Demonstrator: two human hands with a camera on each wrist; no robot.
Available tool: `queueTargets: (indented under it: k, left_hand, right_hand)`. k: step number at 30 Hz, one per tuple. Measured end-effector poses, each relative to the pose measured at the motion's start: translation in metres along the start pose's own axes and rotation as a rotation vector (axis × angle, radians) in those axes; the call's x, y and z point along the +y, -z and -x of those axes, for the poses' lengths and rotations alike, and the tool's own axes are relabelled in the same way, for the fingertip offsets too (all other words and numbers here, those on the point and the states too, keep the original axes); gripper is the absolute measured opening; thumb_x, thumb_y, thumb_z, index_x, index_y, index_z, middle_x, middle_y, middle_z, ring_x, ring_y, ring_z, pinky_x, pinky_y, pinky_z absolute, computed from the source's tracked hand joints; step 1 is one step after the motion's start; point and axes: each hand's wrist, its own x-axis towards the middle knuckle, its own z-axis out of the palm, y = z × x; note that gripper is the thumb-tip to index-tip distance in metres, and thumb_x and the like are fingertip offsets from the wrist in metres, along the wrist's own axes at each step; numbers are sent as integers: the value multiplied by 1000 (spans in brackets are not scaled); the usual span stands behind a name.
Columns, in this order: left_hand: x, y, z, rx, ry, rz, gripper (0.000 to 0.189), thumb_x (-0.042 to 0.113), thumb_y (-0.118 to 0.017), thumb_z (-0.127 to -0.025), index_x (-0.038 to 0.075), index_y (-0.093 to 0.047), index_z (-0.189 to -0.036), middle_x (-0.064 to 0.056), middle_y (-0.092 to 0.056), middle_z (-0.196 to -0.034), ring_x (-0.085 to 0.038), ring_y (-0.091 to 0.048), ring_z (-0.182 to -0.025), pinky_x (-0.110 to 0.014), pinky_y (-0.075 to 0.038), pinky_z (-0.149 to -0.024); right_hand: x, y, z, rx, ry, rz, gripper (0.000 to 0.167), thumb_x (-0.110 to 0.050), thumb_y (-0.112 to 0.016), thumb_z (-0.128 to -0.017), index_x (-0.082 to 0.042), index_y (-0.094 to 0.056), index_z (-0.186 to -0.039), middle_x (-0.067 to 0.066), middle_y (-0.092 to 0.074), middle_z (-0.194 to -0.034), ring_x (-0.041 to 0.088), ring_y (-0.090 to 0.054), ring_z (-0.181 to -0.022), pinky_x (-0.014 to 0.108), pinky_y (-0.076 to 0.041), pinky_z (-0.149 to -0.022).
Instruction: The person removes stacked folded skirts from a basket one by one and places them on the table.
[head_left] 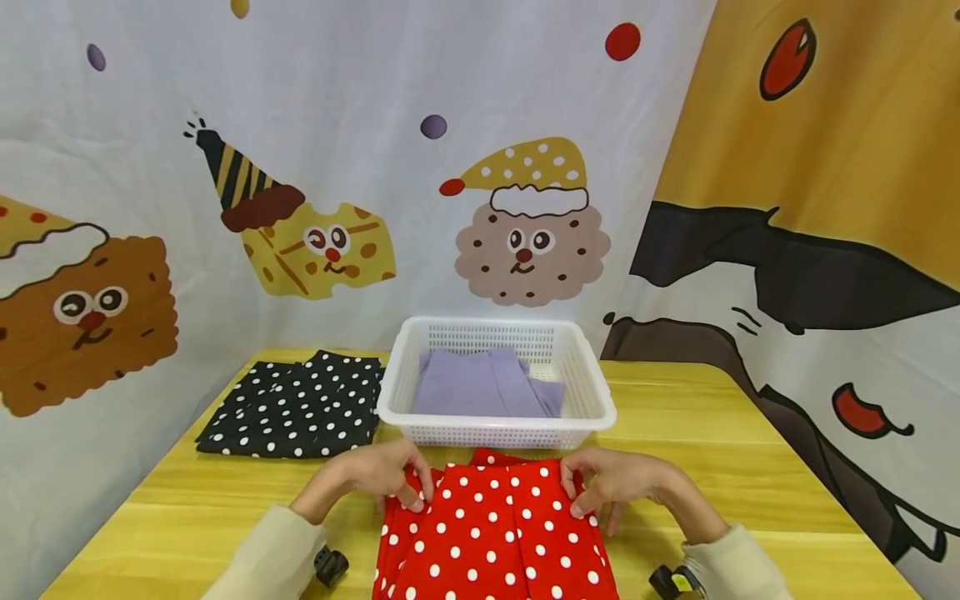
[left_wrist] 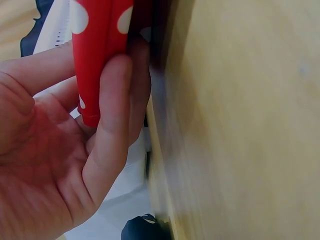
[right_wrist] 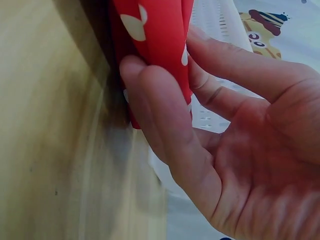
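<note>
A folded red cloth with white polka dots (head_left: pixel 480 533) lies in front of me, reaching past the bottom of the head view. My left hand (head_left: pixel 386 473) grips its far left corner, thumb on one face and fingers behind. In the left wrist view, the red cloth edge (left_wrist: pixel 95 60) sits between the curled fingers (left_wrist: pixel 114 105). At the far right corner, my right hand (head_left: pixel 615 479) pinches the same cloth. The right wrist view has that layered edge (right_wrist: pixel 155 35) between thumb and fingers (right_wrist: pixel 167 105), close over the table.
Just beyond the red cloth stands a white perforated basket (head_left: pixel 495 433) with a folded lavender cloth (head_left: pixel 480 385) inside. A black polka-dot cloth (head_left: pixel 296 408) lies left of it on the yellow wooden table (head_left: pixel 697 433). A printed curtain (head_left: pixel 345 100) hangs behind.
</note>
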Motion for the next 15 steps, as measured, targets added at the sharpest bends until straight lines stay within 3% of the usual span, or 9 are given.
queueTargets:
  k: [7,15]
  left_hand:
    - [3,5,4,6,12,7,9,3,-77,-89,11,-79,-93,-5,-70,-89,-18,-65,-67,-36,-61,-51]
    - [22,22,29,116,70,-34,16,13,-79,-90,9,-75,-105,-5,-73,-93,-23,-68,-69,-39,-63,-58]
  right_hand:
    - [-3,3,4,-22,1,44,20,-10,-73,-90,-1,-58,-98,11,-61,-92,25,-69,-62,33,-59,-49]
    - [-14,12,21,-5,-33,95,16,-22,-62,-102,-8,-61,-108,14,-69,-94,30,-73,-68,39,-62,-55]
